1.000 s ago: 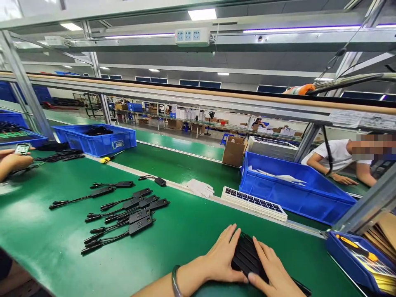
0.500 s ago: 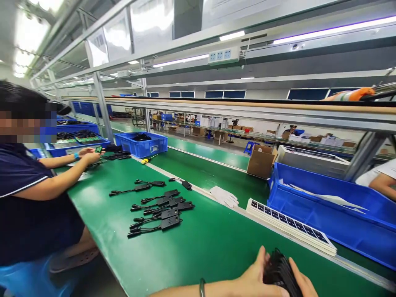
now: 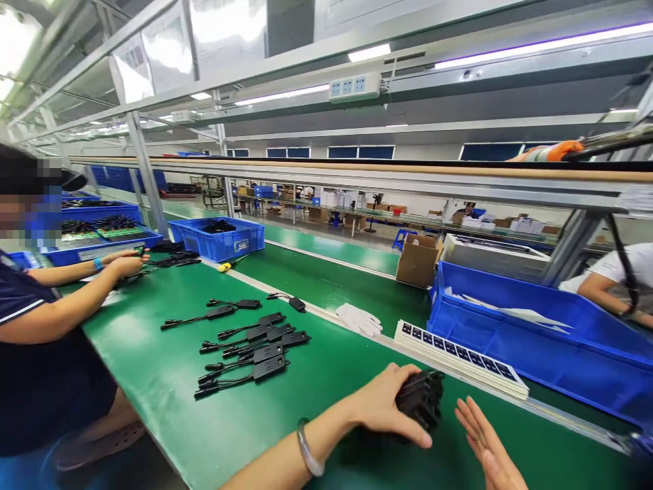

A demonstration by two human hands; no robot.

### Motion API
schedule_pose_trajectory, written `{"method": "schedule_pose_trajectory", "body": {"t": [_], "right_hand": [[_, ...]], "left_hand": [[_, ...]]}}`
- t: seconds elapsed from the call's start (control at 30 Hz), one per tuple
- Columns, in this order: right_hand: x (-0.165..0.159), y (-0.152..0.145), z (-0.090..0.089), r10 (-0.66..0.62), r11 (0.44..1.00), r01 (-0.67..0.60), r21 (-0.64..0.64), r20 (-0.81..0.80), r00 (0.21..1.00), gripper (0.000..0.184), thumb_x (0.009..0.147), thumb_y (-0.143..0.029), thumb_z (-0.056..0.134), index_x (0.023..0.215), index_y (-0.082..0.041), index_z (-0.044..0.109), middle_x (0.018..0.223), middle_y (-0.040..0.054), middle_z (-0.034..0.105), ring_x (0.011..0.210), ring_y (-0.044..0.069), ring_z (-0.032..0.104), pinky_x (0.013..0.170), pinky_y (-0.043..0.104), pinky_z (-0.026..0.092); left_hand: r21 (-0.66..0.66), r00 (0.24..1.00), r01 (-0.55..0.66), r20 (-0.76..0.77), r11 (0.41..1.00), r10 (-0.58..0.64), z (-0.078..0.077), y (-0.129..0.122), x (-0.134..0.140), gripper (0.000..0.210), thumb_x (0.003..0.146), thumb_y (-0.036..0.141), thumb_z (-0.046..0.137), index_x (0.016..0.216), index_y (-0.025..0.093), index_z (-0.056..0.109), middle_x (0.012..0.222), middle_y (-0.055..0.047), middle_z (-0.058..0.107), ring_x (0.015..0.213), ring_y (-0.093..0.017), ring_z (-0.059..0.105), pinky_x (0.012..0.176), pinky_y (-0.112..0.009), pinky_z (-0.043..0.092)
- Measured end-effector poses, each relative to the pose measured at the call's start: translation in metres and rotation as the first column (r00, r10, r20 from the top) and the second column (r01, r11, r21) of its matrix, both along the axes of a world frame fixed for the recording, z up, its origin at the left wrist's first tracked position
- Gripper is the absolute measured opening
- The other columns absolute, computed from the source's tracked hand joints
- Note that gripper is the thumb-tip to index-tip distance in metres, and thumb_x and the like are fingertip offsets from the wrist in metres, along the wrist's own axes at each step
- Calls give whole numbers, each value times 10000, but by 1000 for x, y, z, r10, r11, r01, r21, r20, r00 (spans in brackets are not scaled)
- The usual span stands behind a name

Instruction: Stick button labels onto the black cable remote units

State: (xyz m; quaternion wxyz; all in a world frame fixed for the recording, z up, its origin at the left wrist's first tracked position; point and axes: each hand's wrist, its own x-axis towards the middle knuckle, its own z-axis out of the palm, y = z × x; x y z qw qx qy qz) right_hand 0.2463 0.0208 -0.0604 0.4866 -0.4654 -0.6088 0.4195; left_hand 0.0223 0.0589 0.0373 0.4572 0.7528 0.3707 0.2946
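My left hand [image 3: 383,401] grips a bundle of black plastic modules [image 3: 422,398] at the lower right, thumb on the near side and fingers over the far side. The bundle is partly covered by the hand, and whether it touches the table cannot be made out. To its right is my right hand [image 3: 484,439], apart from the bundle, with its fingers stretched out and nothing in it. Several black modules with short cable leads [image 3: 268,364] lie in loose rows on the green table [image 3: 306,435], left of my hands.
A white glove [image 3: 360,320] and a stack of white label sheets [image 3: 459,357] lie along the table's far strip. Behind stands a big blue bin [image 3: 510,340]. At left, a co-worker [image 3: 56,327] handles a small part near a blue crate [image 3: 219,241] and a yellow-handled tool [image 3: 224,267].
My left hand has moved left and up with the bundle. My right hand has come away from the bundle's right side. The view has shifted slightly to the right.
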Motion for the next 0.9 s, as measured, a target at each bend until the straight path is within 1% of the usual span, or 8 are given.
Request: {"method": "schedule_pose_trajectory", "body": {"t": [0.1, 0.2, 0.37, 0.5, 0.57, 0.67, 0.77, 0.9], "right_hand": [[-10, -5, 15, -186, 975, 141, -170, -282, 941, 693, 876, -600, 365, 1425, -182, 297, 1474, 80, 345, 1355, 246, 299, 1130, 417, 267], [-27, -10, 26, -307, 942, 205, -267, -432, 848, 731, 846, -644, 398, 1385, -153, 356, 1456, 93, 372, 1349, 238, 311, 1150, 428, 232], [-54, -12, 26, -350, 934, 251, -256, -497, 794, 771, 843, -651, 349, 1448, -183, 249, 1505, 48, 280, 1385, 202, 227, 1170, 413, 170], [-65, -13, 15, -208, 974, 140, -181, -446, 871, 761, 844, -549, 363, 1476, -187, 142, 1546, 34, 147, 1413, 194, 107, 1174, 432, 89], [-63, -12, 13, -98, 992, 69, -106, -303, 948, 750, 823, -431, 391, 1475, -175, 125, 1554, 47, 105, 1417, 198, 69, 1169, 444, 51], [-59, -10, 20, 88, 995, -78, -61, 185, 979, 924, 669, -329, 528, 1462, -77, 124, 1549, 143, 38, 1414, 284, 2, 1149, 502, 14], [-66, -12, 36, 150, 985, -169, -36, 666, 731, 1096, 481, -336, 705, 1409, -5, 225, 1478, 252, 194, 1344, 411, 164, 1109, 579, 96], [-78, -8, 47, -21, 992, -106, 75, 899, 438, 1000, 468, -494, 753, 1276, -27, 395, 1161, 191, 514, 991, 325, 481, 928, 493, 394]], "left_hand": [[295, 897, 187, -441, 937, -40, -7, 4, -9, 1177, 301, 631, 818, 1333, 215, 434, 1122, -128, 459, 1030, -351, 444, 937, -536, 371], [307, 836, 323, -537, 895, -118, -23, 0, -3, 1259, 332, 719, 770, 1398, 189, 358, 1220, -189, 453, 1113, -397, 431, 985, -574, 329], [101, 911, 231, -371, 968, -179, -30, -18, 12, 1121, 667, 830, 437, 1471, 101, 153, 1513, -218, 169, 1400, -350, 127, 1141, -527, 98], [-28, 998, -70, -5, 997, 70, -46, -30, 24, 871, 861, 692, 88, 1476, 75, 76, 1556, -108, 46, 1432, -202, 43, 1181, -372, 38], [-49, 982, -133, 128, 990, 138, -58, -30, 27, 850, 867, 686, 110, 1479, 97, 81, 1556, -85, 62, 1431, -188, 66, 1183, -353, 51], [-101, 955, -122, 259, 987, 144, -75, -23, 27, 821, 871, 681, 102, 1483, 134, 84, 1556, -62, 62, 1428, -187, 81, 1183, -371, 53], [-120, 938, -138, 302, 983, 168, -87, -20, 27, 808, 874, 674, 137, 1481, 143, 95, 1559, -52, 59, 1429, -194, 71, 1182, -388, 44], [148, 959, -210, 225, 966, 174, -90, -20, 28, 834, 832, 679, 335, 1478, 186, 148, 1554, -55, 132, 1415, -297, 127, 1171, -492, 49]]}}
